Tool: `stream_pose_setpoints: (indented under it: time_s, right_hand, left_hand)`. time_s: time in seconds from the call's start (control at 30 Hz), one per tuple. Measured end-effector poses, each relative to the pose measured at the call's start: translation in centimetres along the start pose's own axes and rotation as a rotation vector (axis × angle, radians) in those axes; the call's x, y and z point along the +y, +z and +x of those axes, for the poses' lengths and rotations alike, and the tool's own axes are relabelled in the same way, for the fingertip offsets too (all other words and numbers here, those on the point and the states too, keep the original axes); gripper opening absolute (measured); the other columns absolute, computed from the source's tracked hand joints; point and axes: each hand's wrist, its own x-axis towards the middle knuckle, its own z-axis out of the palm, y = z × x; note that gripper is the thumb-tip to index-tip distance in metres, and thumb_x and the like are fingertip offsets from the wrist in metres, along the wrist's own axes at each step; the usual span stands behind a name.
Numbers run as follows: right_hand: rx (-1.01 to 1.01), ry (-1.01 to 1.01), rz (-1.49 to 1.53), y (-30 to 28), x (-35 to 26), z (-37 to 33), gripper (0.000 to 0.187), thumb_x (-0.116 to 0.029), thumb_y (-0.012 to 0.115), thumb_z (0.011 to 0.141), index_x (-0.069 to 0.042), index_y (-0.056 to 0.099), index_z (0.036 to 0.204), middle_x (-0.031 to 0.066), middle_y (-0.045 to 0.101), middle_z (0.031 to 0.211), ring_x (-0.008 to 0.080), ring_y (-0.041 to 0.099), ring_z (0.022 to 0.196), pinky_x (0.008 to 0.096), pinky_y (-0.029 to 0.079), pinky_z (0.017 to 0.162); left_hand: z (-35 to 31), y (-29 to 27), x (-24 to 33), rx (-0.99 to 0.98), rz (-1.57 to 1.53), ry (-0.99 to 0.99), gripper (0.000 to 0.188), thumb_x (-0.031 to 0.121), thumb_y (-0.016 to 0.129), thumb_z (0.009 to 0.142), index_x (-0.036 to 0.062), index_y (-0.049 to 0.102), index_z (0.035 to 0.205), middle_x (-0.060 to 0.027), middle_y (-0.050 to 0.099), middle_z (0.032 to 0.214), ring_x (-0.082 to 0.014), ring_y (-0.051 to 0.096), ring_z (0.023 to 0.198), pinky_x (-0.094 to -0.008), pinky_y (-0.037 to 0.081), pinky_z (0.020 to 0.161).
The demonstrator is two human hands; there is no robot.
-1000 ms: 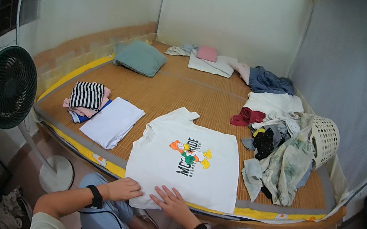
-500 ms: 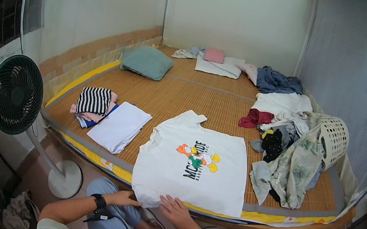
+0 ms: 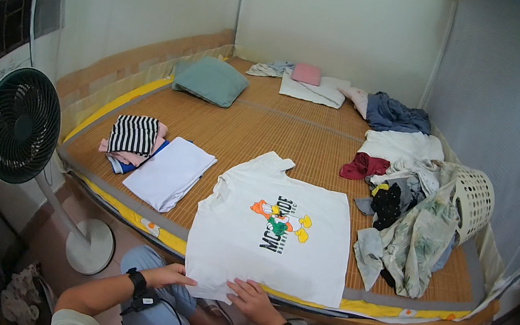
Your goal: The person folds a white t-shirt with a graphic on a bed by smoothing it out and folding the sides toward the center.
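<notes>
A white T-shirt (image 3: 238, 249) with a cartoon duck print lies spread on the bed's near edge, its collar toward the left. My left hand (image 3: 166, 276) is at the shirt's near left corner, fingers closed in a pinch on the cloth of the near sleeve. Beside it, my right hand (image 3: 255, 303) rests on the shirt's near edge, its fingers stretched out and slightly apart on the fabric. The sleeve's lower end hangs over the bed edge between my hands.
Left of the shirt lie a folded white garment (image 3: 169, 174) and a striped folded one (image 3: 134, 135). At right, a loose clothes pile (image 3: 423, 240) spills from a white basket (image 3: 474, 200). A fan (image 3: 21, 124) stands at left. A green pillow (image 3: 210, 81) lies farther back.
My left hand has shifted slightly up and left at the shirt's corner. My right hand stays nearly in place on the cloth. The whole view has tilted a little.
</notes>
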Motion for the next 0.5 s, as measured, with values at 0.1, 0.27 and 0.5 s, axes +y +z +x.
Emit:
stream_pose_setpoints:
  time_s: [0.1, 0.27, 0.5]
  right_hand:
    - [-0.011, -0.046, 0.023, 0.5, 0.2, -0.2, 0.023, -0.014, 0.056, 0.079, -0.011, 0.062, 0.101, 0.0024, 0.055, 0.122, 0.0187, 0.049, 0.116, 0.0367, 0.035, 0.099]
    - [-0.004, -0.043, 0.09, 0.1, -0.2, 0.2, 0.027, -0.013, 0.057, 0.079, -0.009, 0.059, 0.105, 0.0036, 0.057, 0.116, 0.0204, 0.05, 0.112, 0.038, 0.038, 0.097]
    - [0.126, -0.006, 0.226, -1.5, -0.7, 1.2, 0.031, -0.008, 0.063, 0.073, -0.006, 0.06, 0.105, 0.004, 0.063, 0.104, 0.0211, 0.058, 0.1, 0.0344, 0.047, 0.082]
  left_hand:
    - [-0.1, -0.1, -0.1, -0.041, -0.052, 0.04, 0.039, 0.014, 0.067, 0.083, -0.0006, 0.055, 0.118, -0.0054, 0.061, 0.111, -0.0114, 0.056, 0.097, -0.023, 0.044, 0.086]
    - [-1.0, 0.9, 1.0, -0.022, -0.017, 0.011, 0.051, 0.01, 0.069, 0.081, -0.001, 0.047, 0.126, -0.0058, 0.058, 0.117, -0.0129, 0.056, 0.101, -0.0252, 0.043, 0.09]
    - [-4.1, 2.8, 1.9, 0.341, 0.15, 0.194, 0.05, 0.01, 0.069, 0.081, 0.0019, 0.037, 0.119, -0.0133, 0.062, 0.099, -0.0123, 0.061, 0.083, -0.023, 0.05, 0.071]
